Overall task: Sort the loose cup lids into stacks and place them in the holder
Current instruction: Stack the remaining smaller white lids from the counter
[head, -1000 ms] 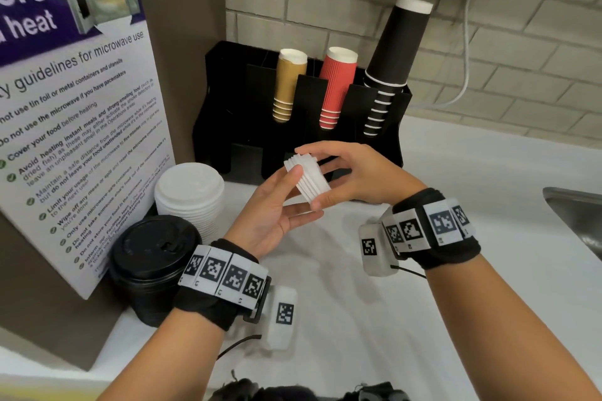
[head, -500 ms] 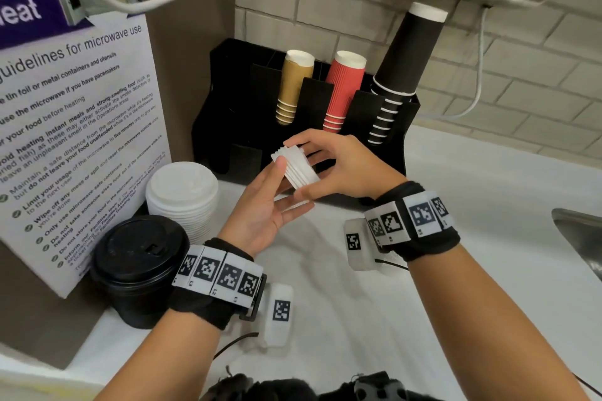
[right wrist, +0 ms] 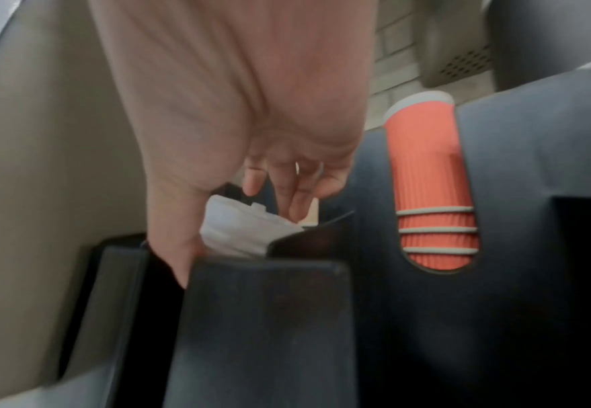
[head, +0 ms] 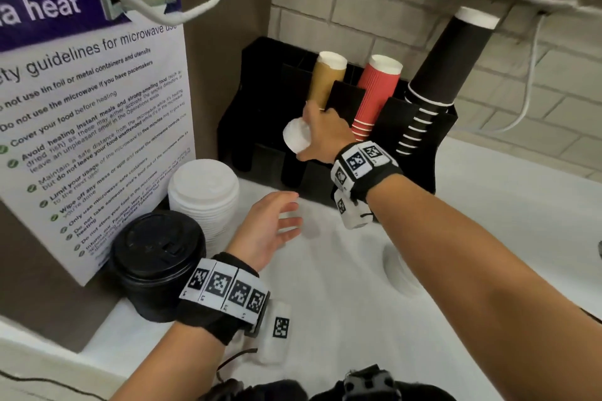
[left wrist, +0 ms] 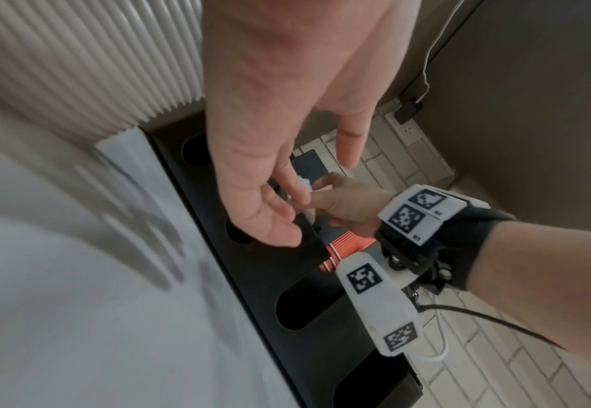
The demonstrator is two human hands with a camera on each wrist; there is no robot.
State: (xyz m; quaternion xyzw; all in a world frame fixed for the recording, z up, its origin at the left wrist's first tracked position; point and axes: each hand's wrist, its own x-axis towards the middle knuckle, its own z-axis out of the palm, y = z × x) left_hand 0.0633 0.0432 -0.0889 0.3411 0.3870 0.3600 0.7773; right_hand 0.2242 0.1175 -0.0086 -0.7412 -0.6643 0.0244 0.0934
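White counter (head: pixel 488 205) against a pale brick wall; microwave-guidelines poster fills the left of the head view.

Progress: partway, by my reading. The black holder (head: pixel 260 81) at upper centre already carries kraft, red and black cup stacks in its slots. The right hand (head: pixel 321 137) is at a front slot left of the red cups (head: pixel 374 94), lowering a small stack of white lids (head: pixel 297 139) in. In the right-wrist view these lids (right wrist: pixel 238 229) sit at the mouth of the compartment, not yet seated.

Left to do: a tall stack of larger white lids (head: pixel 203 195) and a stack of black lids (head: pixel 156 257) stand on the counter at lower left, outside the holder. One faint white lid (head: pixel 399 270) appears to lie loose at centre right.

Fingers: right thumb and fingers are curled around the small stack, gripping its edges. The left hand (head: pixel 264 231) hovers over the counter at centre, fingers spread and relaxed, holding nothing.
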